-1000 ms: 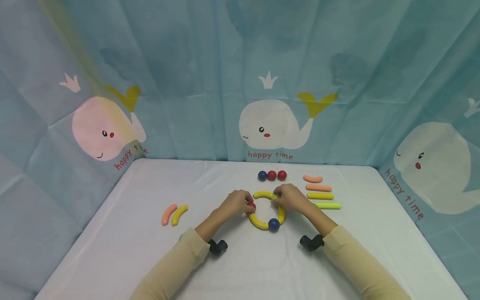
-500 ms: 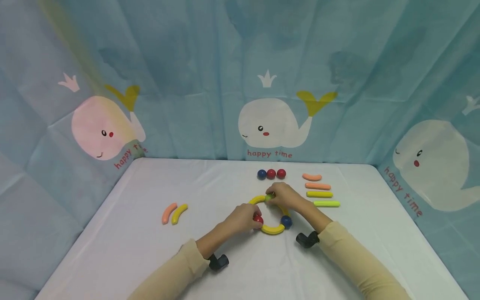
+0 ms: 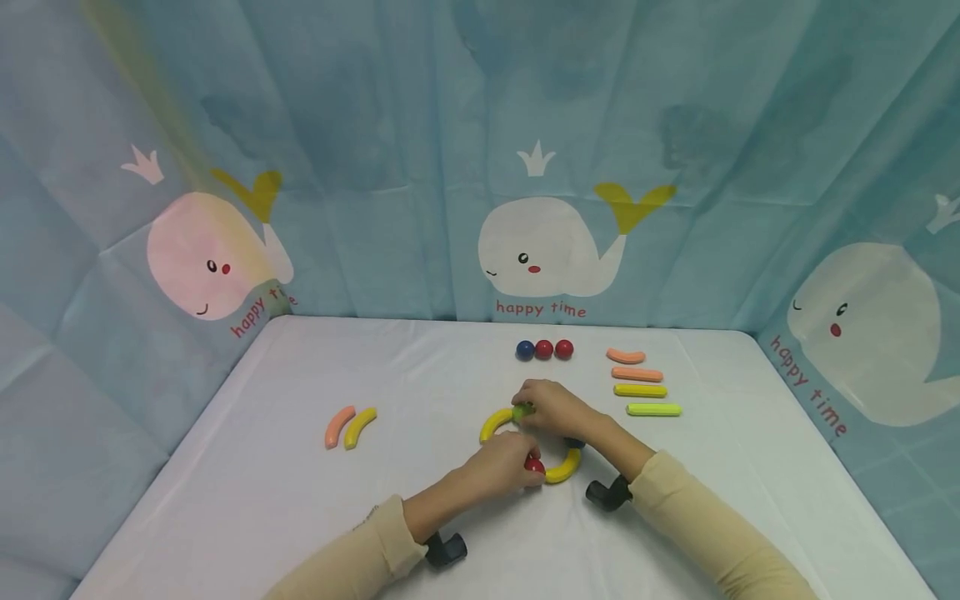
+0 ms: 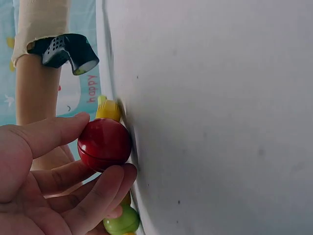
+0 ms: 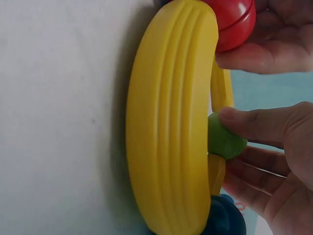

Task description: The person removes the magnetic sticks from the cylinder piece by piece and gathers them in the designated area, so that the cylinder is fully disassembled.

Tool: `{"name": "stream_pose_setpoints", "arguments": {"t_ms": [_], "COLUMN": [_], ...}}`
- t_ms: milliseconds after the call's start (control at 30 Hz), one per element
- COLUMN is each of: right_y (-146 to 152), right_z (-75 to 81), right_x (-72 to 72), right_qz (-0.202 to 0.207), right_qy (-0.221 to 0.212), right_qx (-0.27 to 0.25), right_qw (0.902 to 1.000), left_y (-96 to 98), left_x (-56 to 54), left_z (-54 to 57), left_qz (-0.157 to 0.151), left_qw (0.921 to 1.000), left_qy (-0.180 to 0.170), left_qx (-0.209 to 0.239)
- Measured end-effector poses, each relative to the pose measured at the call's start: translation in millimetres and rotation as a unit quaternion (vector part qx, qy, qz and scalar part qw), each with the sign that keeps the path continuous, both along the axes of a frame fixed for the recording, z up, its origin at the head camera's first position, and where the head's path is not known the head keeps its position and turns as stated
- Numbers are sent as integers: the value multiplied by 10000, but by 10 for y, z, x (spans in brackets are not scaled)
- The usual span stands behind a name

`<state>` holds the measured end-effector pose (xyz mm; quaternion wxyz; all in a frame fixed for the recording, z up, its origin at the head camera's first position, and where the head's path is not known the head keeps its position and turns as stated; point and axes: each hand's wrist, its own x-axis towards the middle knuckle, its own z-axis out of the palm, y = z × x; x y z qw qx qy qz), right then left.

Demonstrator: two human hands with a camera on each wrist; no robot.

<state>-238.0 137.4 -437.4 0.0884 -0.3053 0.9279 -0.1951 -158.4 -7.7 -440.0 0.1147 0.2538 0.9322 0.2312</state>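
Note:
Curved yellow rods (image 3: 564, 468) and balls form a ring on the white table. My left hand (image 3: 498, 462) pinches the red ball (image 4: 104, 144) at the ring's near side, thumb on one side and fingers on the other. At the far side, my right hand (image 3: 555, 407) holds the green ball (image 5: 226, 137) between thumb and fingers. A blue ball (image 5: 227, 218) sits at the ring's right, partly hidden by the right hand in the head view. Another curved yellow rod (image 3: 492, 422) shows at the left, touching the green ball.
Behind the ring stand a blue ball (image 3: 525, 350) and two red balls (image 3: 553, 349) in a row. Several orange, yellow and green rods (image 3: 637, 390) lie at the back right. Curved orange (image 3: 340, 427) and yellow (image 3: 361, 428) rods lie at the left.
The ring has turned anticlockwise: the red ball went from left to the near side, the blue ball to the right, the green ball leftward. Both hands moved along with their balls.

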Motion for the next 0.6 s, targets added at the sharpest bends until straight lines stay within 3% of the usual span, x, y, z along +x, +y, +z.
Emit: {"name": "stream_pose_setpoints", "arguments": {"t_ms": [400, 600], "right_y": [-14, 12], "right_z": [-16, -11], "right_x": [39, 21], "right_qz": [-36, -97], "right_qy": [100, 107], "right_qx": [123, 74], "right_qw": [9999, 9999], "left_y": [-10, -139], "left_x": [41, -58], "left_z": [12, 108], "left_qz": [-39, 388], "left_qw": [9999, 9985], "left_qy": [-35, -297], "left_qx": [109, 244]}}
